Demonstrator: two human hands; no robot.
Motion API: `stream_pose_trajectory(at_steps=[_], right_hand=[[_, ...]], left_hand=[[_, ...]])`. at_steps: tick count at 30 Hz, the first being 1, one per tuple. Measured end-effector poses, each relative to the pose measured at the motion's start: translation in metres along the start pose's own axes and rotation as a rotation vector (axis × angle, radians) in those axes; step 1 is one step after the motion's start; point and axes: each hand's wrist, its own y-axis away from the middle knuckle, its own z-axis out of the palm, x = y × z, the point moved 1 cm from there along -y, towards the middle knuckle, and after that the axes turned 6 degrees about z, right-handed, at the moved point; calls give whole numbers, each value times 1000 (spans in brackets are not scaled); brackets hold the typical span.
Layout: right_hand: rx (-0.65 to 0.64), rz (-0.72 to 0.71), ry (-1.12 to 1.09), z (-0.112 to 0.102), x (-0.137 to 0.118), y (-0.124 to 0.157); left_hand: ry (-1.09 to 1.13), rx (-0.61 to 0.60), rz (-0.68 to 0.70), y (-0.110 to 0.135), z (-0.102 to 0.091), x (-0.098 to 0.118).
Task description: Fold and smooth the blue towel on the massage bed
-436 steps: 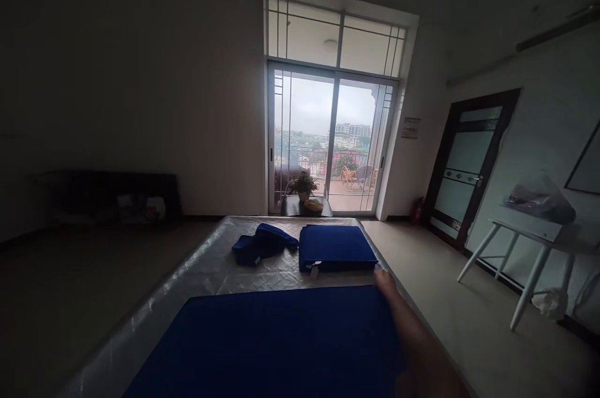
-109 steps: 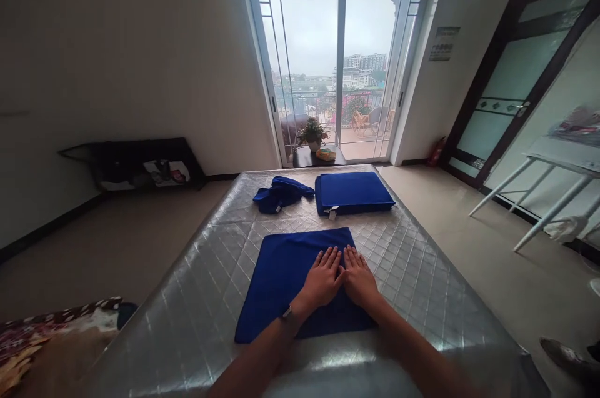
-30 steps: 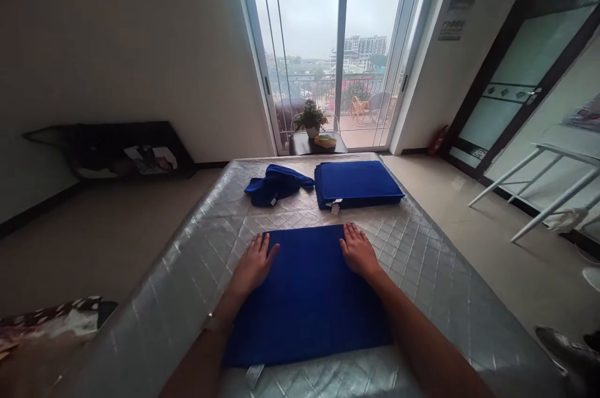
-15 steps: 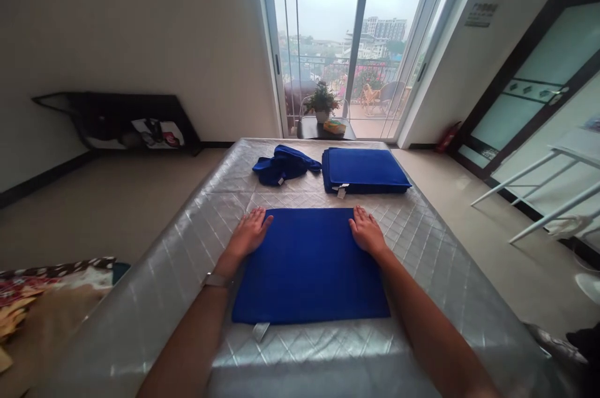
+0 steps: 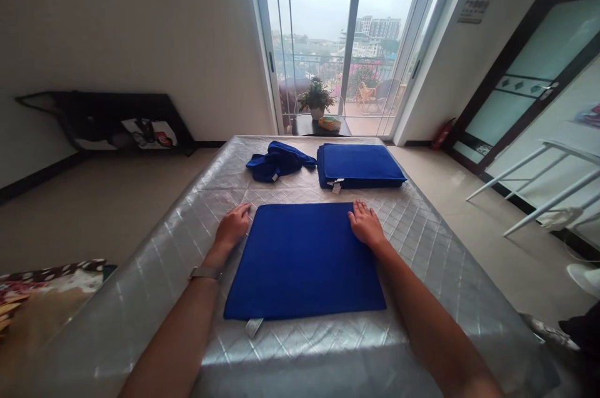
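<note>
A flat rectangular blue cloth piece point(image 5: 304, 260) lies before me on the quilted silver table covering point(image 5: 422, 248), a pale tag showing at its near left edge. My right hand point(image 5: 366, 223) rests on its far right corner, palm down with the fingers stretched. Just outside the far left corner is my left hand point(image 5: 233, 225), fingers extended and apart from the cloth. Beyond, on the right, sits a stack of folded blue cloths point(image 5: 360, 162) with tags at the front. To its left is a crumpled blue cloth point(image 5: 279, 162).
Past the far edge, a small dark table point(image 5: 302, 128) bears a potted plant point(image 5: 315, 98) and a tissue box point(image 5: 330, 124) before the glass door. Patterned fabric point(image 5: 42, 298) is at the lower left. A white-legged stand point(image 5: 529, 182) is on the right.
My left hand has moved left, off the far left corner of the cloth. My right hand stays on the far right corner. The view has shifted slightly.
</note>
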Motion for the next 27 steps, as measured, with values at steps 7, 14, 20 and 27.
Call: stream_pose_trajectory(at_steps=[7,14,20,27], right_hand=[[16,5,-42,1,7,-2],[174,-108,-69,-12,-2,8],[17,-205,-99,-6,-13,11],[41,-116,-159,-2,-1,0]], left_hand=[[44,5,91,2,-6,19],[-17,-22,319,7,5,44],[-99,-143,292,9,23,37],[-89,-118,295,4,27,28]])
